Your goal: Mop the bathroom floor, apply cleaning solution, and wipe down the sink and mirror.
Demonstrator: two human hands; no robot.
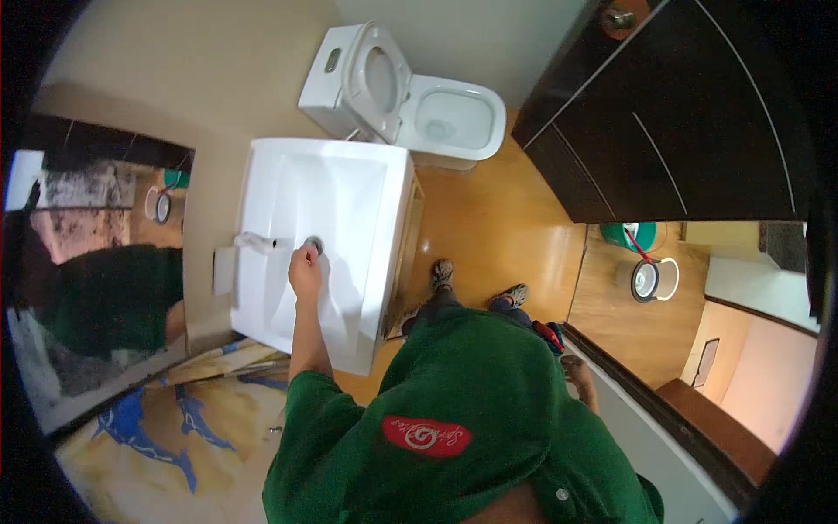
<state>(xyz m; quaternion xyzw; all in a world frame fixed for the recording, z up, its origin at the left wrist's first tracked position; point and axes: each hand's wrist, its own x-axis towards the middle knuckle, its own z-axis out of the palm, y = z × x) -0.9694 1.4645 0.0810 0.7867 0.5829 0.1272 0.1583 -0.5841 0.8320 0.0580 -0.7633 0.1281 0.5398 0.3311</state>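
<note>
My left hand (306,270) reaches into a white rectangular washbasin (396,196), its fingers curled together at the round metal drain fitting (317,245). Whether they grip the fitting or only touch it is hard to see. Beside that hand, a pale faucet (254,242) stands on the basin's wall side. The bowl's visible surface is white and looks smooth. My right hand (576,371) hangs low by my right side, partly hidden by my green shirt (471,386). Near it, a red and dark cloth-like item (550,335) shows at my hip.
A toilet (488,124) with its lid raised stands beyond the basin. A dark door (655,131) is at right; past the doorway are a bucket (645,280) and a green container (653,236). A mirror (124,295) and a dolphin-patterned curtain (216,426) are at left.
</note>
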